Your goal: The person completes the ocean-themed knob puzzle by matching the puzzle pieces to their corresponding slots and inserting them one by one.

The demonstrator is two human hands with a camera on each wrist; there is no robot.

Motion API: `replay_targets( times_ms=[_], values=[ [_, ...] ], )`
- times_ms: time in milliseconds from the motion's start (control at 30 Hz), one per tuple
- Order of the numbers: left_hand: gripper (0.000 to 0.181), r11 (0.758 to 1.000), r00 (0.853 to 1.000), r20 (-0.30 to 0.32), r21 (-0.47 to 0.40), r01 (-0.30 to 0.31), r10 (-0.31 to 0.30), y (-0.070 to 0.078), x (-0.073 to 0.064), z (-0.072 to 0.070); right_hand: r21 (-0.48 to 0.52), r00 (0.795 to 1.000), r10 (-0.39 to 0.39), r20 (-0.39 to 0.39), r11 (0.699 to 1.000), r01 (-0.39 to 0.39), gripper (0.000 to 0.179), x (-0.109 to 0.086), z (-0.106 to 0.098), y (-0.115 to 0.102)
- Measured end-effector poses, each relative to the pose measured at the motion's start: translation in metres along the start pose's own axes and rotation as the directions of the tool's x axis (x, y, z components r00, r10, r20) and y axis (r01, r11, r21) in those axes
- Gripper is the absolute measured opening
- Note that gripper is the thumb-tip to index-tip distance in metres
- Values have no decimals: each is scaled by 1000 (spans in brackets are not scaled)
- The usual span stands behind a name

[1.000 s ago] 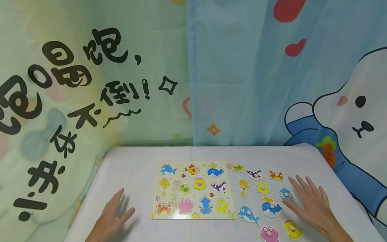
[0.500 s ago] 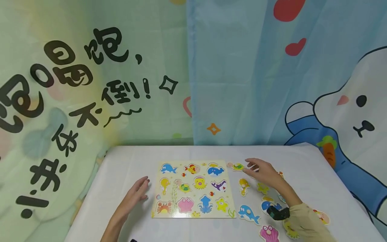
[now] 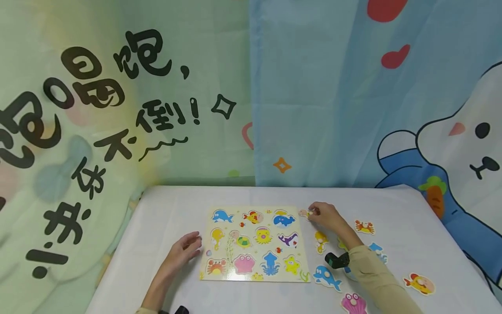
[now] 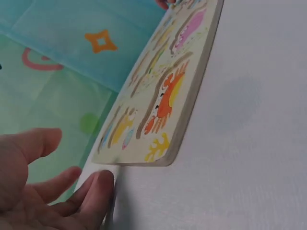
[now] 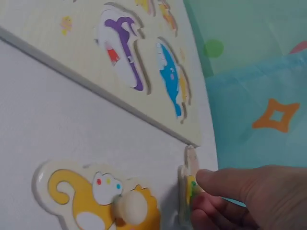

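Note:
My right hand (image 3: pixel 327 216) pinches the knob area of a turtle puzzle piece (image 5: pixel 192 163), just off the far right corner of the wooden puzzle board (image 3: pixel 206 258). In the right wrist view, thumb and fingers meet at the piece, which lies close to the board's corner. A yellow seahorse piece (image 5: pixel 81 191) with a round knob lies beside that hand. At the board's left edge my left hand (image 3: pixel 182 250) is held with loosely bent fingers and nothing in them. The left wrist view shows its fingertips (image 4: pixel 103 179) near the board's corner.
Right of the board lie a blue dolphin piece (image 3: pixel 327 277), a pink shell piece (image 3: pixel 354 304), a crab piece (image 3: pixel 364 226), a squid piece (image 3: pixel 378 250) and a fish piece (image 3: pixel 419 284). The right sleeve (image 3: pixel 376 274) covers others. A curtain (image 3: pixel 313 109) hangs behind the table.
My right hand has moved left from above the scattered pieces to the turtle piece and now pinches it. My left hand has come in toward the board's left edge.

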State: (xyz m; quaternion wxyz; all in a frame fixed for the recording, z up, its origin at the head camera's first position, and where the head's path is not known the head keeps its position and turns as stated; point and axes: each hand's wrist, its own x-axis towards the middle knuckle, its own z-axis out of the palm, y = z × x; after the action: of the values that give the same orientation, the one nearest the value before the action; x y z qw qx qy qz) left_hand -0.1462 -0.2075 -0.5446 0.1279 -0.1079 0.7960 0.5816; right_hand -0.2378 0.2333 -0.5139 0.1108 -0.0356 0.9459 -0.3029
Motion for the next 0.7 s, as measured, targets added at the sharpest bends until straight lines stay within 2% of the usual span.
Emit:
replay_targets(
  times_ms=[167, 267, 467, 633, 700],
  values=[
    [49, 1000, 1000, 2, 11, -2, 2, -4, 3, 2, -25, 998, 61, 2, 998, -61, 26, 4, 3, 2],
    [45, 997, 1000, -22, 72, -11, 13, -7, 5, 1, -16, 998, 62, -1, 998, -62, 22, 6, 5, 4],
    [43, 976, 998, -26, 214, -49, 56, -8, 5, 0, -21, 999, 37, -14, 999, -38, 19, 10, 7, 7],
    [41, 966, 997, -6, 248, -72, 76, -2, 4, 2, -52, 999, -17, -36, 999, 15, 15, 11, 6, 9],
    [41, 964, 997, -9, 259, -67, 72, -1, 4, 2, -59, 999, -15, -34, 998, 13, 15, 11, 5, 9]
  ],
)
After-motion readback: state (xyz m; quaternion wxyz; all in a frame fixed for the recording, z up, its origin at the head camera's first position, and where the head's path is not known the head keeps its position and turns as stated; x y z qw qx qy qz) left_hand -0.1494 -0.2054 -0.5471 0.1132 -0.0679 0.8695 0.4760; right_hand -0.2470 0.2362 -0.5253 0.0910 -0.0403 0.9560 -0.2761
